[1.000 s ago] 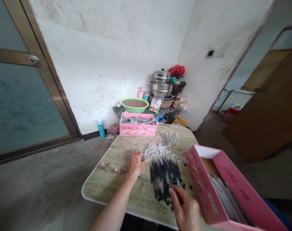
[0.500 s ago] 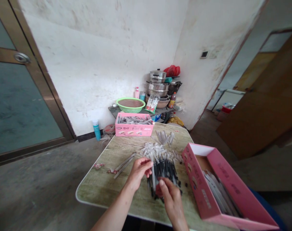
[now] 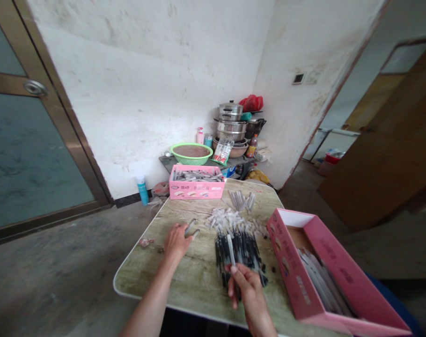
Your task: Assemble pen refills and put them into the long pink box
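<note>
My right hand [image 3: 246, 285], closed, pinches a clear pen [image 3: 231, 250] by its lower end between thumb and fingers. The pen points away from me above a pile of black, slim pen parts [image 3: 244, 250] on the table. My left hand [image 3: 177, 241] is over to the left, its fingers curled round some slim grey-clear pens [image 3: 191, 227] whose ends stick out past the fingertips. The hand hides the rest of them. Small whitish clear pieces [image 3: 227, 218], likely pen caps, lie heaped just behind the black pile.
A pink box [image 3: 197, 189] full of clear pens stands at the table's [image 3: 146, 276] far edge. Another pink box [image 3: 293, 271] at the right holds long clear pieces. More clear pieces [image 3: 241, 200] lie at the back. Beyond are a green basin [image 3: 191, 159] and stacked pots [image 3: 230, 124].
My left hand has let go of the pen and moved left onto the slim pens lying on the table. My right hand still holds the clear pen.
</note>
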The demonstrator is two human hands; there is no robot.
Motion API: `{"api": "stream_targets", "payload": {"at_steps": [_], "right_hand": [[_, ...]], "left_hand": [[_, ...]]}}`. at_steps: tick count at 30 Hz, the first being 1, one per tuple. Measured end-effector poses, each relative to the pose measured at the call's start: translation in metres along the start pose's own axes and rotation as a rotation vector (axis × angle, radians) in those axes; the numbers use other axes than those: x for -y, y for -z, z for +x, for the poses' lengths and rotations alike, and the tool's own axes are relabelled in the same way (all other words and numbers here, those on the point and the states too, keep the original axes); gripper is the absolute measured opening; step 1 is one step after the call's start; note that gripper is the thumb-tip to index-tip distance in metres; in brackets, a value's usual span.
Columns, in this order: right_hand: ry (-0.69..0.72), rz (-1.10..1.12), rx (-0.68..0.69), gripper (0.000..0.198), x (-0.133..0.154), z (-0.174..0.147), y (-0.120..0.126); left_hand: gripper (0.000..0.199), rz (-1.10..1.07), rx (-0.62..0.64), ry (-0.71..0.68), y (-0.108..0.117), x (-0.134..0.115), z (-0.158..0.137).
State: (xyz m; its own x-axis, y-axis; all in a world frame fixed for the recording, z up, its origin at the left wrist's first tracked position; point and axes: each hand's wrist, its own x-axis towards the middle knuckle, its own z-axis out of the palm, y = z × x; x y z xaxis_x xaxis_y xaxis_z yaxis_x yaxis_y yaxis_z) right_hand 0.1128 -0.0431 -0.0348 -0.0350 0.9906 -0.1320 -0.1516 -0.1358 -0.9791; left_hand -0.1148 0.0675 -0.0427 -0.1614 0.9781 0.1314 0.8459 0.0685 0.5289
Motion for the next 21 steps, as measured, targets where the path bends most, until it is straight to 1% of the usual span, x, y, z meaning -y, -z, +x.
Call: {"api": "stream_targets", "payload": {"at_steps": [3, 8, 11, 15, 17, 18, 19, 21], "right_hand": [[-0.004, -0.005, 0.006, 0.038, -0.002, 0.002, -0.001], [-0.014, 0.001, 0.001, 0.039, -0.003, 0.004, -0.002], [-0.016, 0.029, 0.014, 0.038, -0.004, 0.003, -0.001], [-0.036, 0.137, 0.078, 0.037, -0.002, 0.001, 0.000], [-0.055, 0.209, 0.115, 0.036, 0.001, -0.001, 0.000], [-0.069, 0.248, 0.138, 0.035, 0.003, -0.002, -0.002], [-0.084, 0.289, 0.164, 0.034, 0.005, -0.003, -0.003], [-0.115, 0.369, 0.214, 0.031, 0.008, -0.006, -0.007]], "left_hand": [[0.023, -0.002, 0.066, -0.034, -0.015, -0.014, -0.013], [0.027, -0.042, 0.116, -0.074, -0.034, -0.042, -0.031], [0.025, -0.065, 0.119, -0.094, -0.036, -0.048, -0.036], [0.017, -0.125, 0.095, -0.111, -0.027, -0.049, -0.036], [0.019, -0.294, 0.052, -0.115, -0.020, -0.051, -0.035], [0.023, -0.439, 0.055, -0.109, -0.016, -0.053, -0.036], [0.028, -0.616, 0.087, -0.099, -0.013, -0.057, -0.036], [0.038, -0.999, 0.243, -0.080, -0.008, -0.066, -0.040]]}}
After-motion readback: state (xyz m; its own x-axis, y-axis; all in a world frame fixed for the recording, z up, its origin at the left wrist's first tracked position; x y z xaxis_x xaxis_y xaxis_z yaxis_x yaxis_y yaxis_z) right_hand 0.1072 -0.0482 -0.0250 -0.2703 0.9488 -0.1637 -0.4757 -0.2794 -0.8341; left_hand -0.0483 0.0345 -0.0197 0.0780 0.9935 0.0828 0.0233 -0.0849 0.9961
